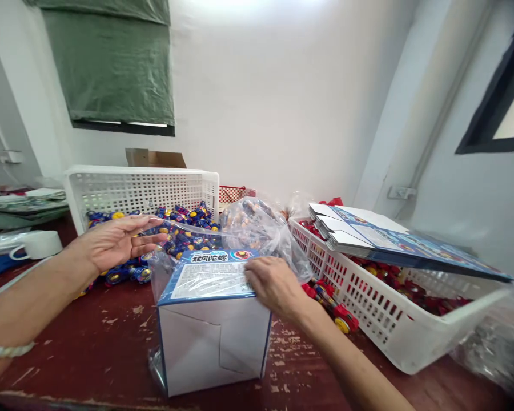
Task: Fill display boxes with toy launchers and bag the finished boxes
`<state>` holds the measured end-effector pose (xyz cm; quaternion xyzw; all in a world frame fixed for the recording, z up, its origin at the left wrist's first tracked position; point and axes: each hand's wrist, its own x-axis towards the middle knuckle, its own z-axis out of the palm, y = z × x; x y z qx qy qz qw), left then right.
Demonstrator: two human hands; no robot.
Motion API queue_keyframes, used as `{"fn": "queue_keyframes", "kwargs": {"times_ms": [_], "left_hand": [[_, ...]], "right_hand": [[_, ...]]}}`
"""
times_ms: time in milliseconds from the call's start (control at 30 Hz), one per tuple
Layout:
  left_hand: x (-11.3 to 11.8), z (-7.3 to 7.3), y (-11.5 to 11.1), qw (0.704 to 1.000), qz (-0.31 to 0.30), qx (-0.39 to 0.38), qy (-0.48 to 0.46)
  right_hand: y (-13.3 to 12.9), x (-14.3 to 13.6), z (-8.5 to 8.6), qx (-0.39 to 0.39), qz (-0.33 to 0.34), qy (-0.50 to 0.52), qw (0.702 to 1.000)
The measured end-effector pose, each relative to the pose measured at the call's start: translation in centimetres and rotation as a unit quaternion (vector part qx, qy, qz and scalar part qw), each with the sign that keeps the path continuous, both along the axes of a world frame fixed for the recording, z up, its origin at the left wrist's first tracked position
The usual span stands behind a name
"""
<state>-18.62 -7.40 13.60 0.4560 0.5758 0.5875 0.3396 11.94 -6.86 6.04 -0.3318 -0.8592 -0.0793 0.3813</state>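
Blue-and-white printed cardboard box (214, 345), partly sheathed in clear plastic film (192, 229), sits on the worn dark-red tabletop (98, 337), centre front. Left hand (117, 242) half open, thumb and forefinger seemingly pinching the film's raised edge. Right hand (276, 285) curled over the box's upper right edge; can't tell whether it grips film. Doing this well likely calls for light, even tension, box steadied, corners not snagging.
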Motion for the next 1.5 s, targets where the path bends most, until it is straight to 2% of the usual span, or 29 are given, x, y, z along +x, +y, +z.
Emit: {"fn": "queue_keyframes", "kwargs": {"times_ms": [133,233,367,433,533,600,700,800,867,933,1033,1100,1167,1233,1367,1433,1500], "left_hand": [[-0.2,-1.1,-0.9,0.988,-0.041,-0.019,-0.148],[-0.2,-1.8,-1.1,0.984,-0.052,0.007,-0.172],[-0.2,-2.2,-1.0,0.983,-0.05,0.013,-0.178],[-0.3,-2.2,-1.0,0.982,-0.048,0.016,-0.179],[-0.4,-2.2,-1.2,0.984,-0.04,0.023,-0.171],[-0.3,-2.3,-1.5,0.987,-0.031,0.028,-0.155],[0.0,-3.0,-2.1,0.991,-0.029,0.054,-0.121],[0.3,-5.4,-3.0,0.992,-0.028,0.093,-0.083],[0.2,-7.9,-3.7,0.994,-0.004,0.107,-0.033],[-0.2,-10.8,-4.4,0.989,0.051,0.114,0.075],[-0.5,-14.7,-5.3,0.946,0.111,0.162,0.258],[-0.1,-16.5,-5.7,0.911,0.104,0.228,0.326],[0.8,-17.4,-5.8,0.881,0.106,0.284,0.363],[2.2,-17.7,-5.7,0.864,0.12,0.302,0.385],[4.1,-18.4,-5.6,0.86,0.123,0.292,0.4],[4.1,-19.5,-5.8,0.855,0.106,0.295,0.414],[3.0,-20.5,-6.3,0.837,0.073,0.3,0.451]], "right_hand": [[1.3,4.5,-0.8,0.064,-0.09,0.138,0.984],[1.4,5.3,-1.1,0.094,-0.109,0.252,0.957],[2.3,5.0,-0.2,0.065,-0.158,0.234,0.957],[2.9,5.1,0.6,0.048,-0.147,0.226,0.962],[3.4,5.6,1.1,0.01,-0.091,0.229,0.969],[3.2,6.0,0.6,-0.016,-0.082,0.245,0.966],[2.6,6.7,-1.1,-0.043,-0.08,0.275,0.957],[2.0,7.7,-3.9,-0.041,-0.074,0.295,0.952],[1.7,8.2,-6.2,-0.038,-0.061,0.303,0.95],[1.4,8.1,-8.5,-0.028,-0.053,0.308,0.95],[0.9,6.8,-11.6,0.006,-0.057,0.276,0.96],[0.6,5.4,-13.1,0.033,-0.059,0.226,0.972],[0.3,4.1,-13.9,0.057,-0.057,0.181,0.98],[0.3,3.1,-14.2,0.077,-0.053,0.15,0.984],[0.4,2.4,-13.9,0.088,-0.04,0.117,0.988],[0.3,2.5,-13.8,0.08,-0.022,0.095,0.992],[0.1,3.5,-14.2,0.053,0.0,0.043,0.998]]}}
